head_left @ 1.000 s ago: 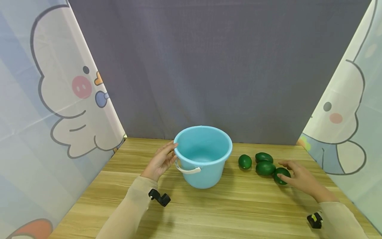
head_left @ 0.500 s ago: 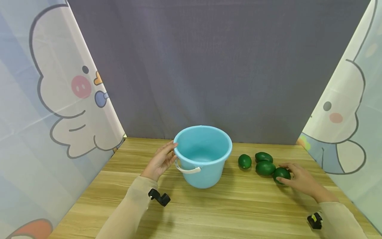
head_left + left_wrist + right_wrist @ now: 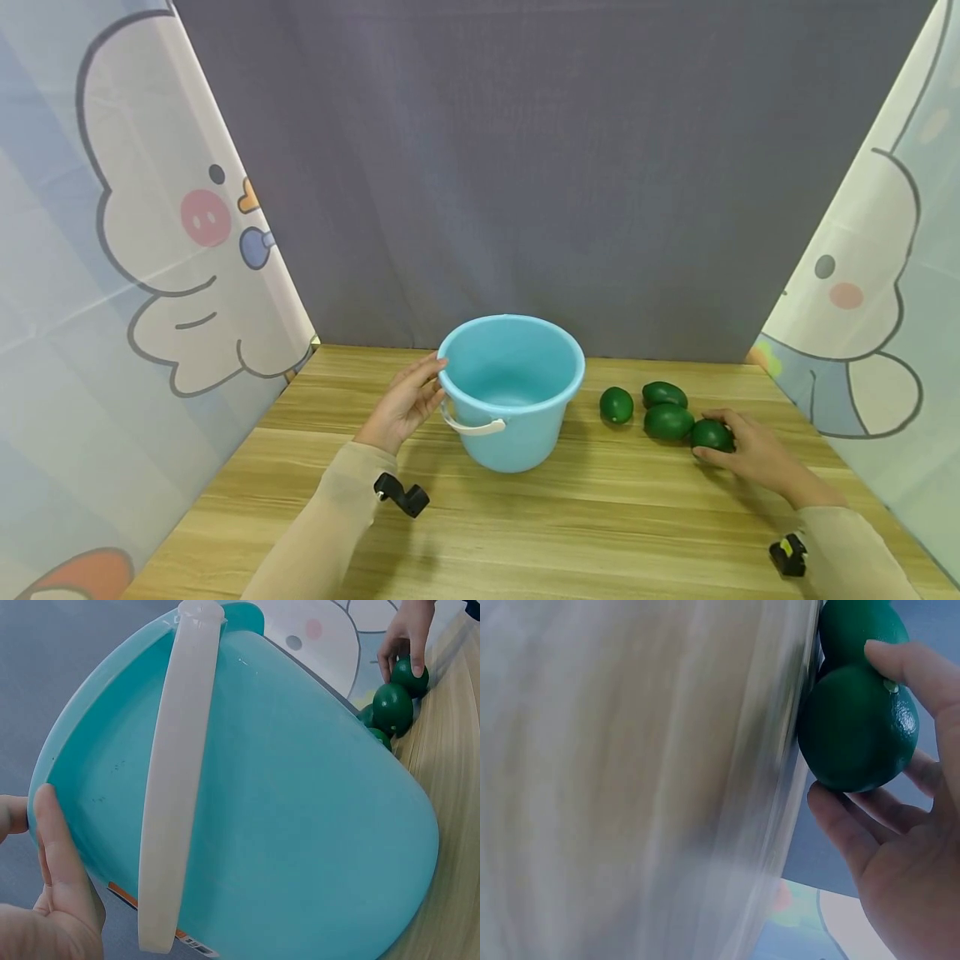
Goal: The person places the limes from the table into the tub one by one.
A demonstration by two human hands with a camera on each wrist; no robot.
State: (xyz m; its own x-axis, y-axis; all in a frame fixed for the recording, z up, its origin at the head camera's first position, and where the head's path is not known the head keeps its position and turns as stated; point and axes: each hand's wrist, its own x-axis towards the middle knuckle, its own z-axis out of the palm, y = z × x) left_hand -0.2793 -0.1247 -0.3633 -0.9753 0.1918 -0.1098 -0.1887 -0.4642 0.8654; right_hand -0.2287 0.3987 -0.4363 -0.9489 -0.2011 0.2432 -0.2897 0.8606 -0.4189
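A light blue bucket (image 3: 517,433) with a white handle (image 3: 474,428) stands upright on the table. At its left rim, my left hand (image 3: 401,407) holds on, index fingertip over the edge; in the left wrist view a finger (image 3: 60,840) lies along the outside of the rim. On the right, my right hand (image 3: 757,450) grips a dark green, avocado-like fruit (image 3: 859,731) between thumb and fingers, low at the tabletop. Two more such fruits, a front one (image 3: 667,422) and a back one (image 3: 663,394), lie against each other beside it. Another fruit (image 3: 617,406) sits nearer the bucket.
The wood-grain table (image 3: 555,533) ends at a dark grey curtain (image 3: 555,167) behind the bucket. Cartoon-printed sheets hang on both sides, a left sheet (image 3: 60,350) and a right sheet (image 3: 877,333). Each forearm wears a small black mount.
My right thumb and fingers have drawn in around the nearest fruit, which has shifted very slightly. My left hand and the bucket have stayed put.
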